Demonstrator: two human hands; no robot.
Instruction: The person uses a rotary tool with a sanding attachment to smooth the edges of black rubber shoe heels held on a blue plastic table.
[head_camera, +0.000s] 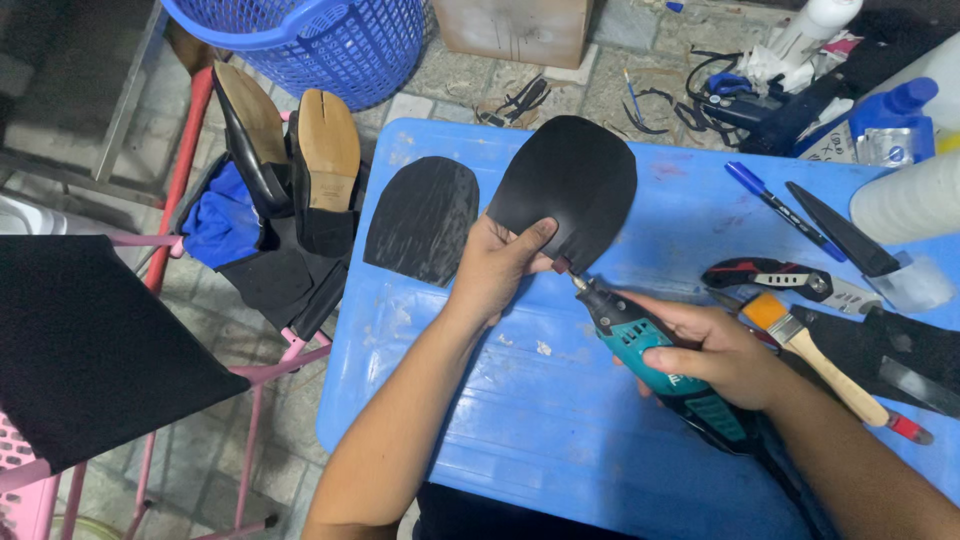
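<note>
My left hand grips a black rubber sole piece by its lower edge, holding it above the blue table. A teal and black rotary tool sits in my right hand, its small grinding tip touching the sole piece's bottom edge. A second black sole piece lies flat on the table just left of my left hand.
A paintbrush, utility knife, blue pen, black blade tool and white roll lie right. Two shoes rest sole-up on a pink stool at left, under a blue basket. Bottles stand at far right.
</note>
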